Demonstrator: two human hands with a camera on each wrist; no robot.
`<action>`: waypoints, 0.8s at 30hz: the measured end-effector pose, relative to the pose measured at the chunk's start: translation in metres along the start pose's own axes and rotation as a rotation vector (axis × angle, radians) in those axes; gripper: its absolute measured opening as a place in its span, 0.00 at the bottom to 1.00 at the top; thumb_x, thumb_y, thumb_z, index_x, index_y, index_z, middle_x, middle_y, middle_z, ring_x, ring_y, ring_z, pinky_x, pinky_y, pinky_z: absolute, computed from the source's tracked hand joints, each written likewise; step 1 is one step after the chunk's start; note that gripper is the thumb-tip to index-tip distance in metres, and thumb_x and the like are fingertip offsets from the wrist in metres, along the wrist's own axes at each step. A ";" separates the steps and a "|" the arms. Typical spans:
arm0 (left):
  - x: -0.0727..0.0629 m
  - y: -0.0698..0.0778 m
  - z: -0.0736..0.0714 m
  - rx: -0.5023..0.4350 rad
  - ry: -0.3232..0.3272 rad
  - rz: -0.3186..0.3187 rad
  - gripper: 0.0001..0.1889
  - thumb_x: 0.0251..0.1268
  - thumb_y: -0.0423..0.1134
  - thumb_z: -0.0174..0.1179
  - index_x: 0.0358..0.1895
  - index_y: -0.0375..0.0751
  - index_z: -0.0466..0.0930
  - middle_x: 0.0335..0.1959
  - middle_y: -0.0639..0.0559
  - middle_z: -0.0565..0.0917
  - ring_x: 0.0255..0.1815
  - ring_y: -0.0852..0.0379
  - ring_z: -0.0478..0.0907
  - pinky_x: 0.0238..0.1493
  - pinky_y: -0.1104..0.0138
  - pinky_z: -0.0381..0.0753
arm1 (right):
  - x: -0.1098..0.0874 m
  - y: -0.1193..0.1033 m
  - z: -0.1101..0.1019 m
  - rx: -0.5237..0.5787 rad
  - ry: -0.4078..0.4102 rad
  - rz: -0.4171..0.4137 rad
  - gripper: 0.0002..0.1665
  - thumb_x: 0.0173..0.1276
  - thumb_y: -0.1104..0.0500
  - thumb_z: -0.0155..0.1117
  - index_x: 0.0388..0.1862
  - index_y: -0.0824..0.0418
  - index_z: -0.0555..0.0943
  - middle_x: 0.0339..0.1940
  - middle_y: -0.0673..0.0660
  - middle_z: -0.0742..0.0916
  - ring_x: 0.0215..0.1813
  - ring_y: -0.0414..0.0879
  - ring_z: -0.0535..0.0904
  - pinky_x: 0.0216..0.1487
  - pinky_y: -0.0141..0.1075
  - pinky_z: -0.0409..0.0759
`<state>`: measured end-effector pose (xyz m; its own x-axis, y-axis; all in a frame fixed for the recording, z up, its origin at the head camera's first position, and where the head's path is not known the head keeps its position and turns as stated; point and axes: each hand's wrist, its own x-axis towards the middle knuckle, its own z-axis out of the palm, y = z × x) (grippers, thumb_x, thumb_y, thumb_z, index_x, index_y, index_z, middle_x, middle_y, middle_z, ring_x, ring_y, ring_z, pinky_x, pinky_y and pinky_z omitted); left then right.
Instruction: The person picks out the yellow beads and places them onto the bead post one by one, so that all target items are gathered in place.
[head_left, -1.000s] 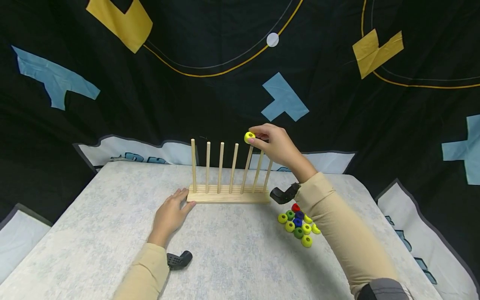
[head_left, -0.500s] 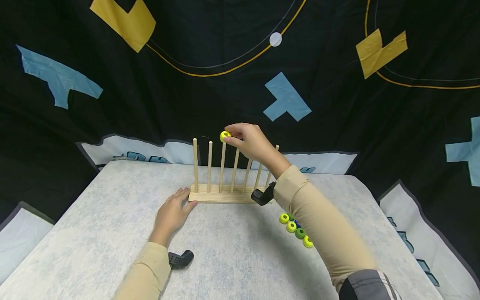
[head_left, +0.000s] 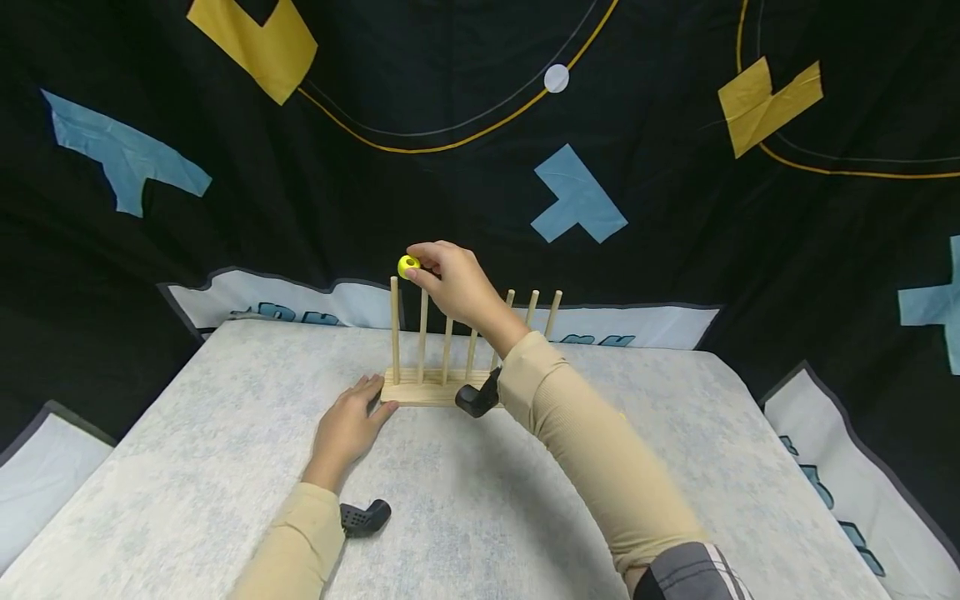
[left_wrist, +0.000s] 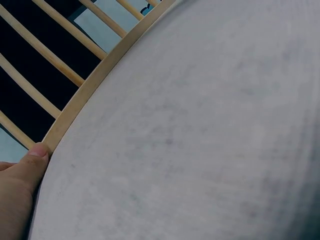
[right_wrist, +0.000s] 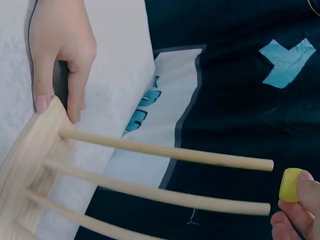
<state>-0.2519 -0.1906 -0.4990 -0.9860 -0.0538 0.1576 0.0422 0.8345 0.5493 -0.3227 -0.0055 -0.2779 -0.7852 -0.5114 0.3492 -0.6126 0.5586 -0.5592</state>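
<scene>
My right hand [head_left: 463, 287] pinches a yellow bead [head_left: 404, 269] with a hole through it, between thumb and fingertips. It is held up at the peg tops, by the two leftmost pegs. In the right wrist view the bead [right_wrist: 288, 185] is just beyond the ends of these pegs, on neither of them. A pale wooden rack [head_left: 420, 394] carries a row of several upright bare-looking pegs, partly covered by the right hand and forearm. My left hand [head_left: 345, 433] grips the left end of the rack's base, its thumb [left_wrist: 37, 150] at the front and fingers behind, as the right wrist view shows.
The rack stands toward the back of a pale mottled table [head_left: 225, 417]. A black curtain [head_left: 420, 200] with tape shapes hangs behind it. Black wrist devices [head_left: 365, 518] jut from both sleeves. The right forearm [head_left: 585, 450] crosses over the table's right side.
My right hand has carried the yellow bead leftward along the peg tops, from the right-hand pegs to the left end. The bead cluster is now hidden behind the forearm. The left hand stays put.
</scene>
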 end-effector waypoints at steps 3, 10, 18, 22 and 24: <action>0.000 0.001 0.001 0.002 0.000 0.000 0.34 0.72 0.57 0.56 0.73 0.40 0.66 0.74 0.38 0.67 0.76 0.38 0.63 0.71 0.38 0.65 | 0.003 -0.003 0.004 -0.001 -0.012 0.007 0.24 0.74 0.54 0.61 0.67 0.60 0.76 0.59 0.55 0.82 0.55 0.44 0.79 0.58 0.30 0.81; 0.000 0.003 0.001 0.002 0.014 0.006 0.34 0.72 0.57 0.56 0.73 0.40 0.66 0.74 0.38 0.67 0.75 0.36 0.64 0.69 0.37 0.66 | 0.008 -0.006 0.008 -0.024 -0.059 0.006 0.24 0.75 0.55 0.60 0.67 0.60 0.76 0.59 0.54 0.82 0.56 0.44 0.79 0.57 0.28 0.80; -0.001 0.001 0.001 0.014 0.014 0.000 0.34 0.72 0.56 0.56 0.73 0.41 0.66 0.74 0.38 0.67 0.75 0.37 0.64 0.69 0.37 0.67 | 0.008 -0.005 0.015 -0.081 -0.103 0.010 0.25 0.75 0.53 0.60 0.68 0.59 0.75 0.62 0.54 0.82 0.65 0.45 0.78 0.65 0.32 0.78; -0.002 0.000 0.001 0.015 0.016 0.000 0.34 0.72 0.56 0.57 0.73 0.40 0.67 0.74 0.38 0.67 0.75 0.36 0.64 0.69 0.37 0.66 | 0.009 -0.005 0.017 -0.109 -0.107 0.002 0.26 0.75 0.53 0.60 0.68 0.59 0.75 0.63 0.54 0.82 0.65 0.45 0.78 0.65 0.31 0.78; -0.002 0.000 0.000 0.015 0.013 -0.004 0.34 0.72 0.56 0.57 0.73 0.41 0.66 0.74 0.38 0.67 0.75 0.36 0.64 0.69 0.37 0.66 | 0.009 -0.005 0.018 -0.117 -0.105 -0.005 0.26 0.74 0.53 0.61 0.68 0.60 0.76 0.63 0.55 0.83 0.64 0.45 0.78 0.64 0.31 0.78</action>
<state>-0.2502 -0.1903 -0.4996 -0.9840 -0.0643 0.1663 0.0358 0.8427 0.5372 -0.3250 -0.0244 -0.2850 -0.7719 -0.5765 0.2680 -0.6278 0.6247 -0.4643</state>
